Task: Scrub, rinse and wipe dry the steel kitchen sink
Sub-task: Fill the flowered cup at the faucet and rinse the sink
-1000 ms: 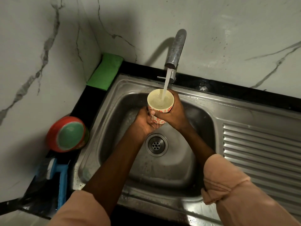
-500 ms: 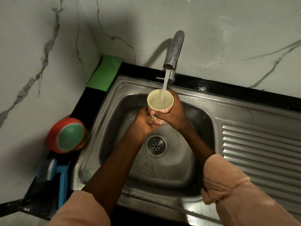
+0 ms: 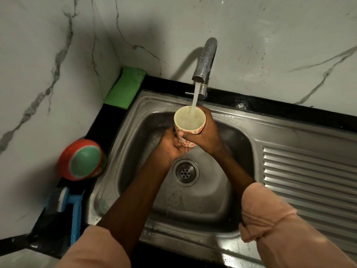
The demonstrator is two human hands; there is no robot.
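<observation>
One cup [image 3: 189,126] is gripped by the right hand [image 3: 206,136] and cupped from below by the left hand [image 3: 171,145], under one tap [image 3: 205,60], above the one sink [image 3: 195,198]; one drain [image 3: 185,172] is seen.

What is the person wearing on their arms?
Both arms wear peach-pink sleeves. The left sleeve ends above the forearm; the right sleeve is rolled into a thick bunched cuff. The left hand and right hand are bare, with no gloves visible.

Brushed steel sink [image 3: 222,215], dull metal tap [image 3: 206,59], glossy veined marble wall [image 3: 270,35], green cloth [image 3: 125,87].
</observation>
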